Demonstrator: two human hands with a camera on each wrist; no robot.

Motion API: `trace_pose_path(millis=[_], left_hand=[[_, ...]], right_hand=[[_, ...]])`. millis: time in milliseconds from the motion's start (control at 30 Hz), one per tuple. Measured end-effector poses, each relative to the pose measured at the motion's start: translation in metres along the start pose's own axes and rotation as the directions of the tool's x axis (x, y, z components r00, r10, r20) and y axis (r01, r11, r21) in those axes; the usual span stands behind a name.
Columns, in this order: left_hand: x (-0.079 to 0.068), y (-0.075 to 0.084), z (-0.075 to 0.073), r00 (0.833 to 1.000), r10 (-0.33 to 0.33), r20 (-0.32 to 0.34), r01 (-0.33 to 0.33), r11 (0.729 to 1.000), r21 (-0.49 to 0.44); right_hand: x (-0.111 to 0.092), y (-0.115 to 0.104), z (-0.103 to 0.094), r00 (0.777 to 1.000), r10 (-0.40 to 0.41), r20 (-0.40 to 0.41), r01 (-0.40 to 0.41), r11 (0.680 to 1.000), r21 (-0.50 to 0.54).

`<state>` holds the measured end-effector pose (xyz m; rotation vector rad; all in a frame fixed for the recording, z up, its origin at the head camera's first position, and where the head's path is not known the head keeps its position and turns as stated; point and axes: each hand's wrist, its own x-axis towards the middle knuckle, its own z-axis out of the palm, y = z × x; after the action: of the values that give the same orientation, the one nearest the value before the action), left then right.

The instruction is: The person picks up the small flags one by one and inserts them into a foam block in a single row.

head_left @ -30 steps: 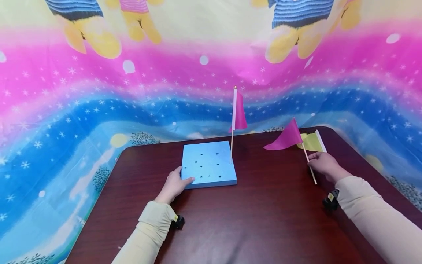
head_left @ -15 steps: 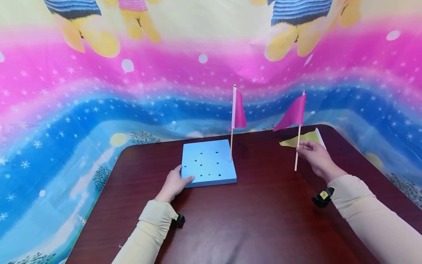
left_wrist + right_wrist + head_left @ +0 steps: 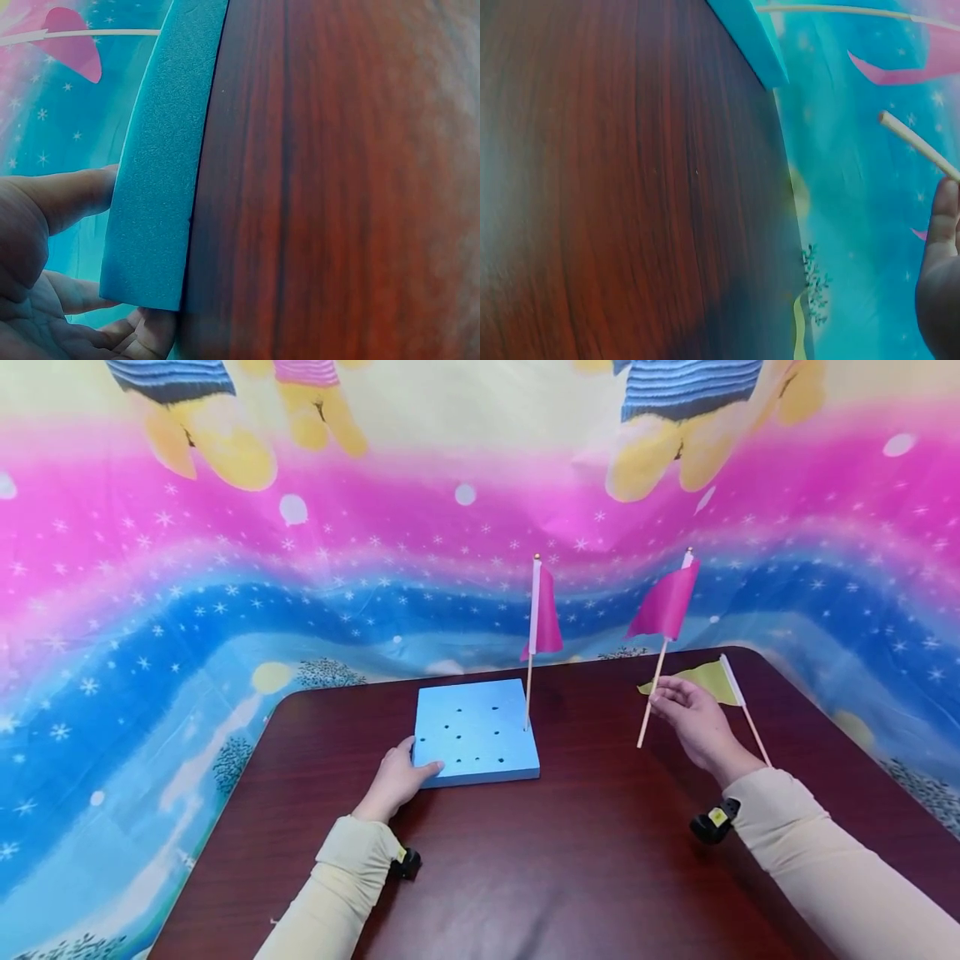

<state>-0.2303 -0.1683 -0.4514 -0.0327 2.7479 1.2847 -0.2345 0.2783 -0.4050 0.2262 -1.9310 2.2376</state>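
At the front left corner of a blue foam block [image 3: 480, 747] with several small holes in its top, my left hand [image 3: 396, 777] holds on, thumb over the top face and fingers against the side. The left wrist view shows the thumb [image 3: 79, 196] on that face. A pink flag [image 3: 532, 685] stands upright in a hole near the block's right edge. To the right, my right hand [image 3: 693, 718] pinches the stick of a second pink flag [image 3: 666, 602], raised and leaning slightly, its bare lower end pointing down. In the right wrist view the stick's end [image 3: 900, 127] sticks out past the fingers.
Behind my right hand a yellow flag [image 3: 716, 681] lies on the dark wooden table [image 3: 525, 860], its white-edged stick running toward my right wrist. A patterned cloth backdrop [image 3: 375, 568] hangs close behind the table's rear edge.
My right hand has lifted the second pink flag, turned it more upright and carried it left toward the block, uncovering more of the yellow flag. My left hand and the block have stayed put.
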Motion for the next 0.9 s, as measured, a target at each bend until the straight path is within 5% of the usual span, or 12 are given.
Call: trace_pose_path(millis=[467, 667, 900], left_hand=[[0.000, 0.000, 0.000, 1.000, -0.003, -0.010, 0.003, 1.000, -0.006], [0.002, -0.001, 0.001, 1.000, 0.001, -0.015, -0.001, 1.000, 0.004], [0.003, -0.002, 0.002, 1.000, 0.000, -0.016, 0.000, 1.000, 0.012]], right_hand=[[-0.002, 0.003, 0.033, 0.994, -0.082, 0.075, 0.088, 0.994, -0.072], [-0.002, 0.003, 0.051, 0.989, -0.127, 0.081, 0.143, 0.961, -0.238], [0.002, 0.004, 0.074, 0.978, -0.185, 0.100, 0.208, 0.929, -0.306]])
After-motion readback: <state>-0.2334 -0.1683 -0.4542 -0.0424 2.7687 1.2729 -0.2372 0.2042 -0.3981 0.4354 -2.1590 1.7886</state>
